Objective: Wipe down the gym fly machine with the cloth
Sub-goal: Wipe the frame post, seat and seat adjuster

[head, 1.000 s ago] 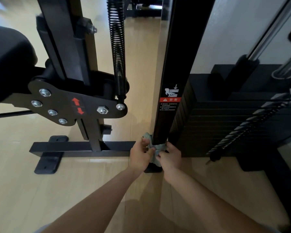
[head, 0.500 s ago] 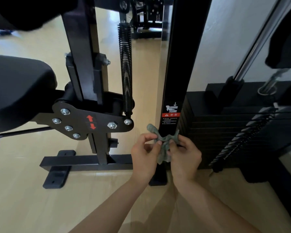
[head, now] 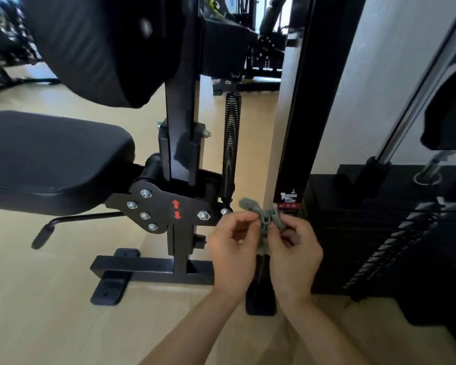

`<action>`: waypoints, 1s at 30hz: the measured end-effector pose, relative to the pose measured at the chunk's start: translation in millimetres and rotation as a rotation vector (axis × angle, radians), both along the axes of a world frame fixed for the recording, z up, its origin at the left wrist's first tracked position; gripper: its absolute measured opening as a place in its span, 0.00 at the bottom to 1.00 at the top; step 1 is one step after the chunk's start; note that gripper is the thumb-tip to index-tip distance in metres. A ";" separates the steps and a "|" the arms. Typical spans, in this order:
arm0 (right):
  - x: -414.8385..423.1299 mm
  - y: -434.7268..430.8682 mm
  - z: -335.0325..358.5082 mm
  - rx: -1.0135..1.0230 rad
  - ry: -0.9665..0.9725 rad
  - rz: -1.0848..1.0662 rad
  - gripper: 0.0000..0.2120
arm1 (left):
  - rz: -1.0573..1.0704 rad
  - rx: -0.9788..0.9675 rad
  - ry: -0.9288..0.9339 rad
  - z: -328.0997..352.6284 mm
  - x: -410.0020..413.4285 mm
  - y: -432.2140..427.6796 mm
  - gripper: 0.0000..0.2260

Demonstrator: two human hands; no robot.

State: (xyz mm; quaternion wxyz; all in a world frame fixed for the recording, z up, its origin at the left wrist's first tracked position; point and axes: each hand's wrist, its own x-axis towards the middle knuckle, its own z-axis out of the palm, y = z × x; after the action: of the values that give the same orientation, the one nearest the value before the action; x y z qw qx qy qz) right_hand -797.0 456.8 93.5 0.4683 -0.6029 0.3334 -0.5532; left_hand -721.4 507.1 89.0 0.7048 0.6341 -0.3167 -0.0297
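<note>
- Cloth point(head: 267, 216): a grey-green, crumpled wad held up between both hands, in front of the black upright post point(head: 298, 114) of the fly machine point(head: 181, 154), level with the post's red warning label point(head: 288, 200). Whether it touches the post cannot be told.
- Left hand point(head: 233, 248) pinches the cloth's left side between thumb and curled fingers.
- Right hand point(head: 292, 255) pinches the right side the same way, fingers curled, close beside the left hand.
- A tail of the cloth hangs down between the two palms.
- Just left of the hands is a black pivot plate point(head: 156, 204) with silver bolts and two red arrows point(head: 176, 209); a coil spring point(head: 231, 143) rises from the plate's right end.
- Black seat pad point(head: 50, 159) juts out at left, with the back pad point(head: 103, 48) above it and a lever handle point(head: 71, 222) below it.
- Weight stack point(head: 366, 233) stands right of the post, with a chrome guide rod point(head: 419, 88) rising from it.
- Base bar point(head: 148, 268) rests on the pale wooden floor point(head: 37, 312).
</note>
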 end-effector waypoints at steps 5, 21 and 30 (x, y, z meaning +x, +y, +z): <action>29.9 21.4 7.5 -0.031 -0.010 0.132 0.15 | 0.294 -0.024 0.014 5.8 24.7 32.9 0.16; 87.2 11.2 -22.0 -0.938 0.408 0.091 0.09 | 0.529 0.474 -0.505 7.0 85.5 61.6 0.14; 75.7 -4.7 -37.5 -0.807 0.276 0.118 0.06 | 0.379 0.590 -0.581 3.7 93.0 71.4 0.09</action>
State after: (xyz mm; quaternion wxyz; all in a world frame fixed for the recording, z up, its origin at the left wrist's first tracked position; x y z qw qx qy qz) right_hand -721.3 452.1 56.0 0.1768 -0.8242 0.1150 -0.5256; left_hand -628.4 578.5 92.7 0.3689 0.8367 -0.3577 0.1897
